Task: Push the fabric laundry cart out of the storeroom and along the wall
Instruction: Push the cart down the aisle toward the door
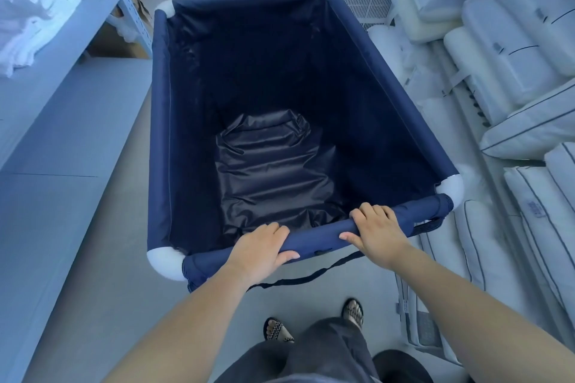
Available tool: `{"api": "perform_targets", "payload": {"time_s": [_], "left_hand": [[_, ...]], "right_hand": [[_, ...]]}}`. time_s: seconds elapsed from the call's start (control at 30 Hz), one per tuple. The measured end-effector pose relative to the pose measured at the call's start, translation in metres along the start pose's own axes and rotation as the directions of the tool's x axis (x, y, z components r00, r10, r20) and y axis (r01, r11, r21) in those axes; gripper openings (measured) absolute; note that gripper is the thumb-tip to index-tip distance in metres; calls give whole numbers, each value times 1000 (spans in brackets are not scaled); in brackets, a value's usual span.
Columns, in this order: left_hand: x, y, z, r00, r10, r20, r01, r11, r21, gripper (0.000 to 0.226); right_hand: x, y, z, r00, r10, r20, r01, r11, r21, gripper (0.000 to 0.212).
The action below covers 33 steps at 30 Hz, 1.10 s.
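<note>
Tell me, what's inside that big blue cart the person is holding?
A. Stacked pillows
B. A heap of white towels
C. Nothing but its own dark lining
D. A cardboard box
C: the laundry cart shows only wrinkled dark lining at its bottom, while the left hand and right hand grip its near rail; the pillows lie outside, to the right.
</note>
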<state>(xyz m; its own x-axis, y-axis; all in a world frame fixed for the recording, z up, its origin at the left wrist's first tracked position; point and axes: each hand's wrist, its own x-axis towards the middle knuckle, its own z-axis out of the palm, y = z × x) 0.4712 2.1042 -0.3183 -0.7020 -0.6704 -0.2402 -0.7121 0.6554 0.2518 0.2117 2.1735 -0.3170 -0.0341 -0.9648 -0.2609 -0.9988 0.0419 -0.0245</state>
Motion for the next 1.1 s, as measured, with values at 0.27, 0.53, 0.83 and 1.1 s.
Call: {"api": "perform_targets", "payload": {"time_s": [0.27, 0.53, 0.83, 1.1], "left_hand": [[18, -9, -10, 998, -44, 34, 45, 999, -27, 43], [37, -19, -24, 990, -81, 117, 87, 995, -47, 46], [62, -19, -39, 952, -249, 180, 260, 965, -41, 34], [86, -24, -43, 893, -387, 230, 384, 921, 60, 44]], "right_hand": [[25, 4, -11, 999, -9, 49, 8, 1000, 15, 55], [54, 13, -26, 986, -84, 143, 80, 996, 32, 55], [91, 30, -38, 955, -194, 224, 163, 976, 147, 52], [129, 70, -52, 941, -223, 253, 214, 975, 64, 58]]}}
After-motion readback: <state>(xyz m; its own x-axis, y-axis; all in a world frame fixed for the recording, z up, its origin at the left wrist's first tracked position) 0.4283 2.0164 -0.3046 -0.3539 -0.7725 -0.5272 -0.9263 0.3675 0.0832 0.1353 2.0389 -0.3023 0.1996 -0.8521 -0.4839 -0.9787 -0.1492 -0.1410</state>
